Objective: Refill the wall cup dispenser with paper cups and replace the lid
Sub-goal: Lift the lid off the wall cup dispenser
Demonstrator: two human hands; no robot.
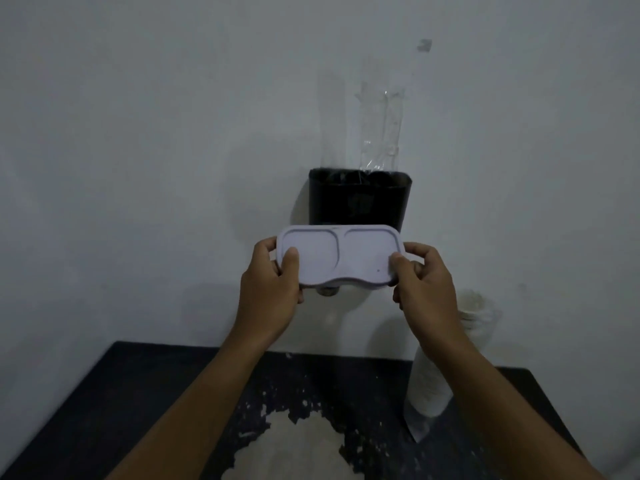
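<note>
A black cup dispenser (pixel 360 199) hangs on the white wall, its top uncovered, with dark round shapes just visible inside. In front of its lower half I hold a pale grey lid (pixel 341 256) with two rounded recesses, roughly level. My left hand (pixel 270 289) grips the lid's left end, thumb on top. My right hand (pixel 420 282) grips its right end the same way. A tall stack of white paper cups (pixel 433 382) in a clear plastic sleeve leans against the wall at the right, partly behind my right forearm.
A dark table (pixel 121 393) with worn, peeling white patches stands below against the wall. Strips of clear tape (pixel 381 129) run up the wall above the dispenser. The room is dim.
</note>
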